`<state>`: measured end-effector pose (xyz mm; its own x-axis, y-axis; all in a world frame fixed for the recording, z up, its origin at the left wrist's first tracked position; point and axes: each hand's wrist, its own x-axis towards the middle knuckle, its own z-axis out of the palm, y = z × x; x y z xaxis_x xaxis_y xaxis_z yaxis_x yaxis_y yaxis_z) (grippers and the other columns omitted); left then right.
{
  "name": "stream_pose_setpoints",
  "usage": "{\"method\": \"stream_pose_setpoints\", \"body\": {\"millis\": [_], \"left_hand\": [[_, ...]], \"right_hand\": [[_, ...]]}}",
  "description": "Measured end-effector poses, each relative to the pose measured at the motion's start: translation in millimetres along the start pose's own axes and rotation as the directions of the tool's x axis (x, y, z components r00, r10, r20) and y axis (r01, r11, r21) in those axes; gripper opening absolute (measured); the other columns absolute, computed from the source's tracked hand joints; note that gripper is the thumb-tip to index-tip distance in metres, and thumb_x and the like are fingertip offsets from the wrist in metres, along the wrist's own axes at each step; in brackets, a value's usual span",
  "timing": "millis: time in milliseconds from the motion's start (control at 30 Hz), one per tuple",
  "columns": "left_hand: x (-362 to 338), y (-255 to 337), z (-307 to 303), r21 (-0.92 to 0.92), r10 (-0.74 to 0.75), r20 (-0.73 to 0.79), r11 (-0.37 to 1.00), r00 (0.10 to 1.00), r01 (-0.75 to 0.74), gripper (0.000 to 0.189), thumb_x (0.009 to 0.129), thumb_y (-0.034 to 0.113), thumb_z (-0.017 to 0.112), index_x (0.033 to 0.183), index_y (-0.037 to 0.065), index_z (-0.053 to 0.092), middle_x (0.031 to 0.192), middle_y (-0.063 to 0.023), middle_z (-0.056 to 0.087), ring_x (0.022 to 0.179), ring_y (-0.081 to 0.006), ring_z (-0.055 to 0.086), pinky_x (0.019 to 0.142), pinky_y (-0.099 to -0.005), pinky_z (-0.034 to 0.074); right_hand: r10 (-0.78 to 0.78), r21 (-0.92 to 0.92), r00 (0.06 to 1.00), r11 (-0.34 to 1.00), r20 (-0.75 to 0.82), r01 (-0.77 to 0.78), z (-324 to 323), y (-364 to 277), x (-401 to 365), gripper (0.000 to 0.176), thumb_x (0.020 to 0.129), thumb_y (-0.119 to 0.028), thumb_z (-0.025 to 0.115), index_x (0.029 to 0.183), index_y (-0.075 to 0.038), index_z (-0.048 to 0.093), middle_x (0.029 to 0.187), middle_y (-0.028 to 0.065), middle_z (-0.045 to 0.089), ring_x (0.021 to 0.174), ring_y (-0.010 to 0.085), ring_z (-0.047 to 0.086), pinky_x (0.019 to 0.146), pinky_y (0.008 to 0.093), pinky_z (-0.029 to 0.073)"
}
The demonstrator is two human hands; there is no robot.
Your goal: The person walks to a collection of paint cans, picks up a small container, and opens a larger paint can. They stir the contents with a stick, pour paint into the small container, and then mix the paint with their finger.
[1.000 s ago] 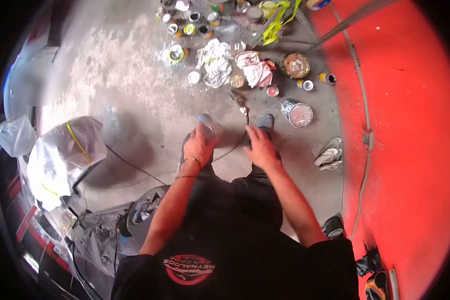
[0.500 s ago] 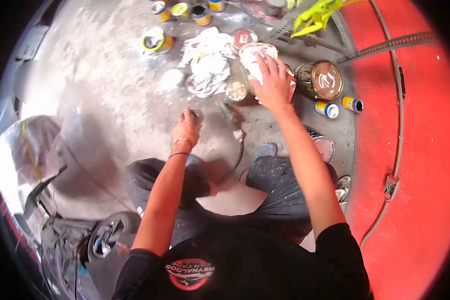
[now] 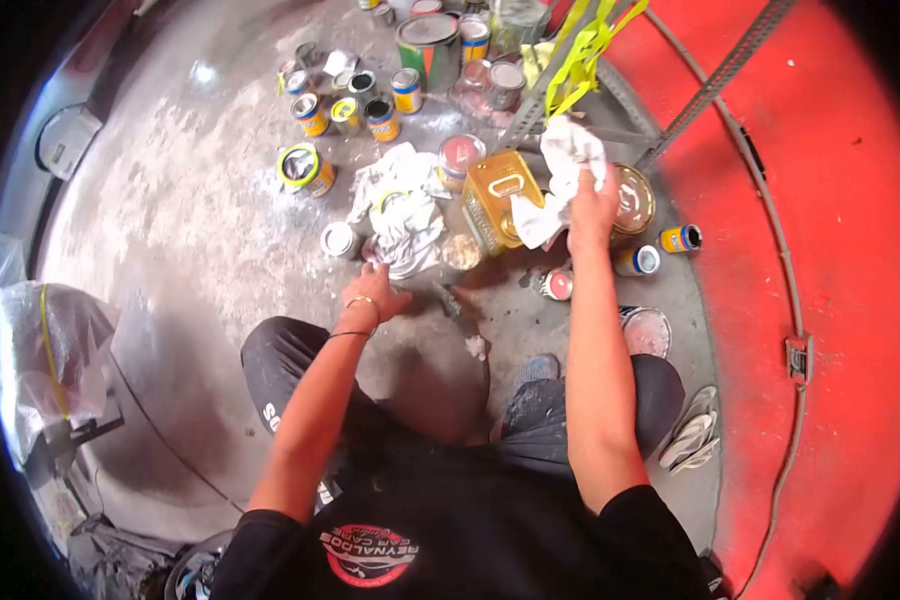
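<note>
My right hand (image 3: 592, 212) is closed round a white cloth (image 3: 574, 150), which hangs beside a yellow rectangular metal tin (image 3: 506, 192) with a handle on top. Part of the cloth droops over the tin's right side. Fingers apart and holding nothing, my left hand (image 3: 372, 294) is just short of a heap of crumpled white rags (image 3: 402, 215). Between the rags and the tin sits a small open container (image 3: 461, 252) with pale contents. A white-topped can (image 3: 339, 240) stands left of the rags.
Several small paint cans, including a yellow-rimmed one (image 3: 306, 168), stand farther back near a large green-and-red can (image 3: 429, 50). A round brown-lidded can (image 3: 633, 200) is beyond my right hand. A metal shelf frame (image 3: 715, 85) and red floor lie right, with sandals (image 3: 692, 432) nearby.
My right hand has lifted the white cloth off the yellow tin and to the right, uncovering the tin's top. My left hand now sits closer to the rags. The view has tilted upward.
</note>
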<state>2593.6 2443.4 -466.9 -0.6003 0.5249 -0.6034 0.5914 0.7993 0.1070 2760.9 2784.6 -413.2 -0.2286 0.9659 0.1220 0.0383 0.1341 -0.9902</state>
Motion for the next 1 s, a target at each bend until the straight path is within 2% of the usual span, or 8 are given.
{"method": "stream_pose_setpoints", "body": {"millis": [100, 200, 333, 467, 567, 767, 867, 1000], "left_hand": [[20, -9, -17, 0.022, 0.259, -0.128, 0.966, 0.957, -0.258, 0.065, 0.094, 0.055, 0.076, 0.139, 0.009, 0.069, 0.138, -0.022, 0.072, 0.127, -0.0397, 0.071, 0.105, -0.051, 0.058], [6, -3, -44, -0.061, 0.362, -0.201, 0.923, 0.91, -0.38, 0.063, 0.097, 0.054, 0.073, 0.141, 0.008, 0.068, 0.126, -0.0228, 0.077, 0.119, -0.0405, 0.073, 0.102, -0.0509, 0.058], [-34, -3, -62, -0.191, 0.374, -0.198, 0.892, 0.906, -0.41, 0.063, 0.099, 0.053, 0.071, 0.142, 0.008, 0.068, 0.127, -0.0226, 0.077, 0.12, -0.042, 0.072, 0.102, -0.0521, 0.057], [-64, -19, -64, -0.177, 0.321, -0.085, 0.927, 0.943, -0.331, 0.064, 0.1, 0.053, 0.072, 0.148, 0.011, 0.065, 0.137, -0.0191, 0.074, 0.125, -0.0411, 0.07, 0.105, -0.0511, 0.056], [-72, -38, -56, -0.154, 0.289, -0.043, 0.944, 0.956, -0.292, 0.065, 0.099, 0.052, 0.073, 0.147, 0.009, 0.065, 0.134, -0.0205, 0.074, 0.124, -0.0414, 0.07, 0.104, -0.0514, 0.056], [-73, -60, -62, -0.191, 0.212, -0.101, 0.955, 0.972, -0.228, 0.064, 0.098, 0.051, 0.075, 0.145, 0.009, 0.066, 0.133, -0.0209, 0.074, 0.123, -0.0408, 0.071, 0.103, -0.0509, 0.056], [-40, -59, -50, -0.221, 0.205, -0.108, 0.949, 0.973, -0.224, 0.062, 0.096, 0.051, 0.078, 0.14, 0.008, 0.069, 0.134, -0.0219, 0.074, 0.125, -0.0402, 0.07, 0.103, -0.0502, 0.057], [6, -34, -18, -0.143, 0.068, -0.092, 0.986, 0.993, -0.081, 0.079, 0.09, 0.055, 0.083, 0.15, 0.009, 0.058, 0.14, -0.0232, 0.07, 0.129, -0.0397, 0.069, 0.105, -0.0498, 0.058]], "right_hand": [[0.126, 0.278, 0.99, 0.955, -0.061, -0.104, -27, -29, 29, 0.035, 0.11, -0.021, 0.064, 0.138, 0.0, 0.064, 0.122, 0.0132, 0.074, 0.103, 0.0217, 0.073, 0.087, 0.039, 0.059], [0.142, 0.214, 0.98, 0.971, -0.142, -0.11, -37, -25, 75, 0.03, 0.109, -0.016, 0.061, 0.134, 0.001, 0.066, 0.121, 0.0132, 0.075, 0.102, 0.0224, 0.073, 0.088, 0.0393, 0.058], [-0.097, -0.279, 0.983, 0.959, -0.159, 0.049, -14, -32, 144, 0.038, 0.102, -0.025, 0.069, 0.127, 0.003, 0.07, 0.118, 0.0204, 0.077, 0.104, 0.0318, 0.074, 0.092, 0.0457, 0.057], [-0.311, -0.83, 0.948, 0.51, 0.068, 0.227, 17, -5, 179, 0.065, 0.097, -0.049, 0.073, 0.14, 0.0, 0.068, 0.138, 0.0311, 0.07, 0.13, 0.041, 0.069, 0.111, 0.0529, 0.051], [0.12, -0.872, 0.868, 0.158, 0.482, 0.463, 29, 77, 203, 0.081, 0.097, -0.06, 0.069, 0.153, -0.002, 0.06, 0.158, 0.0298, 0.055, 0.15, 0.0401, 0.051, 0.123, 0.0485, 0.043], [-0.146, -0.849, 0.86, 0.147, 0.489, 0.507, 15, 79, 178, 0.078, 0.097, -0.055, 0.069, 0.151, 0.001, 0.062, 0.156, 0.0333, 0.057, 0.148, 0.0447, 0.053, 0.125, 0.0491, 0.042], [-0.182, -0.822, 0.943, 0.462, 0.278, 0.332, 18, 18, 93, 0.074, 0.097, -0.052, 0.071, 0.145, 0.004, 0.064, 0.148, 0.0324, 0.062, 0.139, 0.047, 0.058, 0.119, 0.0523, 0.045], [-0.193, -0.751, 0.936, 0.558, 0.294, 0.351, 22, 3, -33, 0.079, 0.093, -0.055, 0.078, 0.148, 0.0, 0.063, 0.149, 0.0294, 0.062, 0.144, 0.0442, 0.054, 0.122, 0.0536, 0.042]]}}
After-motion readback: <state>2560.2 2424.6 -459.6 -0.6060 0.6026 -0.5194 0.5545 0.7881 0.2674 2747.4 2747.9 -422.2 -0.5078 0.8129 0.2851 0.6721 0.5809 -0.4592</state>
